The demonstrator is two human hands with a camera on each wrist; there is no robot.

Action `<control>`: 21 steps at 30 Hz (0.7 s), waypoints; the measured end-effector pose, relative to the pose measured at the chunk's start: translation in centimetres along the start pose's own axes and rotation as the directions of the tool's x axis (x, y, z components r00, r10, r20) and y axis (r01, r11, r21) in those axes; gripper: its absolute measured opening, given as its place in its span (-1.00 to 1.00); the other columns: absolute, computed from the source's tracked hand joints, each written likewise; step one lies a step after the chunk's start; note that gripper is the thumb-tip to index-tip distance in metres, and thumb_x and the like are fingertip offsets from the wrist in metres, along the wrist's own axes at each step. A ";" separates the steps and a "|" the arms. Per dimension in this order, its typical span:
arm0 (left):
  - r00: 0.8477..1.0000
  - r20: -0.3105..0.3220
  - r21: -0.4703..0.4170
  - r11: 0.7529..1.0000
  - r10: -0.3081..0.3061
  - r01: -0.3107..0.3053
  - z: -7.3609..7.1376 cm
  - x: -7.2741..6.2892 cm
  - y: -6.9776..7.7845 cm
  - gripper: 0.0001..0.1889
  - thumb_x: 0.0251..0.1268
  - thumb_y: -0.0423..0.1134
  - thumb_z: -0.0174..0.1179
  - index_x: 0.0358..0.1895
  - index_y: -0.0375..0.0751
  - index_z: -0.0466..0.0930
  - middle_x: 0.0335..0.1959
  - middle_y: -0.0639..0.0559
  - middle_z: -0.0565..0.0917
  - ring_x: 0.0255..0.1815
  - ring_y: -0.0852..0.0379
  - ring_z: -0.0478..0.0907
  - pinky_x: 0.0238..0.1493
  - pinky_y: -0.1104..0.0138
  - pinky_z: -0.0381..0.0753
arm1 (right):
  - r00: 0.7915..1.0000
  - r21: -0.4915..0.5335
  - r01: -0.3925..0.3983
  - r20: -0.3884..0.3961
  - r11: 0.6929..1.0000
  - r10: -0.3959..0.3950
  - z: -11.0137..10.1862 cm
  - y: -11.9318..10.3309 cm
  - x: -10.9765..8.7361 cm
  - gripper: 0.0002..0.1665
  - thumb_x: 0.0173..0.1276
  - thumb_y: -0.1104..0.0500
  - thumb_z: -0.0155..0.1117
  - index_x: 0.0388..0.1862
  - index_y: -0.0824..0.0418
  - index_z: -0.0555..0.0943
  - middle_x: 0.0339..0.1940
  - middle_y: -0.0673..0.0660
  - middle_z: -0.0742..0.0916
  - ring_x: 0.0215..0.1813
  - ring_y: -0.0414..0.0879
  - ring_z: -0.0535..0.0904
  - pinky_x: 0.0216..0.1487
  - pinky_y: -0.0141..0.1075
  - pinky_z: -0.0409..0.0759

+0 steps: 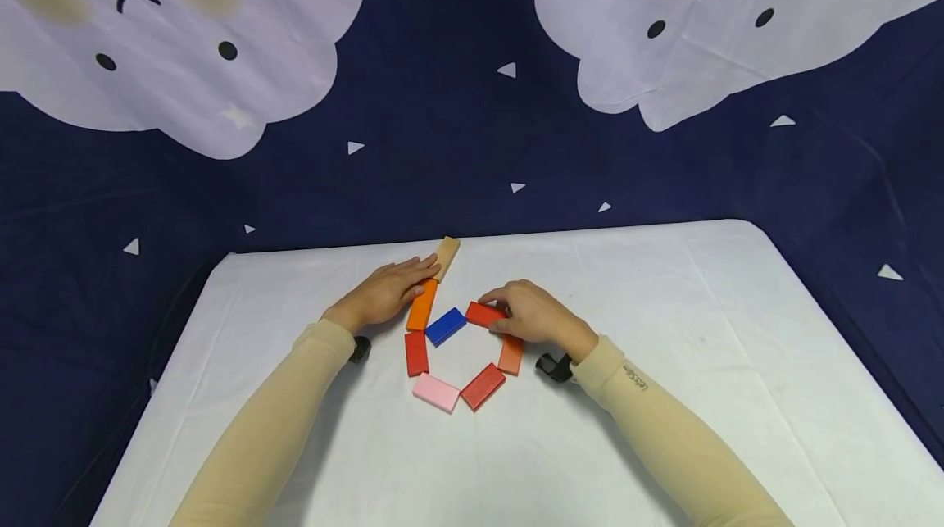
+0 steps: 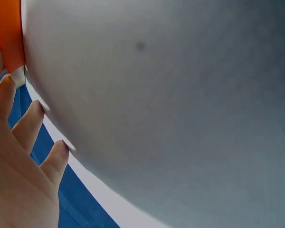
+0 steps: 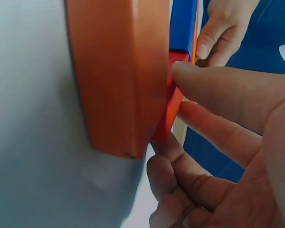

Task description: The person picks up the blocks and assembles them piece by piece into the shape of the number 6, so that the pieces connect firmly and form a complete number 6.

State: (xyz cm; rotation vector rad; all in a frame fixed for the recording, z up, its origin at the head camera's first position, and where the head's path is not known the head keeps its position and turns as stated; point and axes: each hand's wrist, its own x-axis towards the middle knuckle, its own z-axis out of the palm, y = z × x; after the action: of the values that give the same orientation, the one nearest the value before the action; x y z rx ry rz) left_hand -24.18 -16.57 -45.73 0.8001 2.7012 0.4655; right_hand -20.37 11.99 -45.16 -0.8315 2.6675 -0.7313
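Wooden blocks lie flat on the white table, forming a ring with a tail toward the far edge. My left hand (image 1: 383,293) stretches over the tail, its fingers rather straight. Its fingertips touch the plain wood block (image 1: 448,252), and the thumb lies at the long orange block (image 1: 421,310). At the ring's far right, my right hand (image 1: 538,315) pinches a red block (image 1: 479,313) between thumb and fingers. In the right wrist view, this red block (image 3: 171,111) is partly hidden behind an orange-red block (image 3: 116,80). A blue block (image 1: 446,327) meets its left end.
The ring's left side has another red block (image 1: 416,353). A pink block (image 1: 436,392) and a darker red block (image 1: 483,386) make up its near side. White table cloth (image 1: 664,297) surrounds the blocks. A dark blue curtain (image 1: 442,101) with clouds hangs behind.
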 end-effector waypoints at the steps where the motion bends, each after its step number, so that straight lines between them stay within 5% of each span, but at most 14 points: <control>1: 1.000 -0.001 0.001 1.000 0.001 -0.001 0.0 0.0 0.0 -0.44 0.65 -0.09 -0.10 0.61 -0.01 0.12 0.63 0.08 0.08 0.63 -0.05 -0.03 0.58 -0.09 -0.14 | 1.000 0.004 0.005 -0.001 1.000 -0.005 0.0 0.0 0.0 -0.50 0.30 0.15 0.47 0.21 0.19 0.67 -0.08 0.11 0.75 -0.05 -0.04 0.60 0.12 -0.09 0.58; 13: 1.000 0.006 0.007 1.000 0.006 -0.007 0.0 0.1 -0.1 -0.45 0.66 -0.10 -0.11 0.61 0.00 0.10 0.63 0.10 0.05 0.63 -0.04 -0.04 0.58 -0.09 -0.14 | 0.990 0.071 0.014 -0.143 0.997 -0.004 0.0 2.0 -3.1 -0.50 0.32 0.11 0.42 0.20 0.26 0.64 0.02 0.09 0.74 0.02 -0.05 0.61 0.17 -0.05 0.56; 21: 1.000 0.008 0.012 1.000 0.006 -0.006 -0.1 0.0 -0.1 -0.45 0.66 -0.10 -0.12 0.61 0.00 0.10 0.64 0.09 0.04 0.63 -0.06 -0.04 0.58 -0.10 -0.13 | 0.991 0.047 0.011 -0.134 0.999 -0.004 0.8 1.5 -6.1 -0.29 0.20 -0.06 0.54 0.22 0.29 0.60 0.03 0.08 0.70 0.06 -0.06 0.57 0.20 -0.05 0.54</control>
State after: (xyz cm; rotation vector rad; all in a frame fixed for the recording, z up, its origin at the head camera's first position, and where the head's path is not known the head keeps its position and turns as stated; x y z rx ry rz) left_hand -24.22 -16.66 -45.68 0.8119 2.6972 0.4475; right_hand -15.83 16.33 -46.12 -0.8074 2.7531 -0.8783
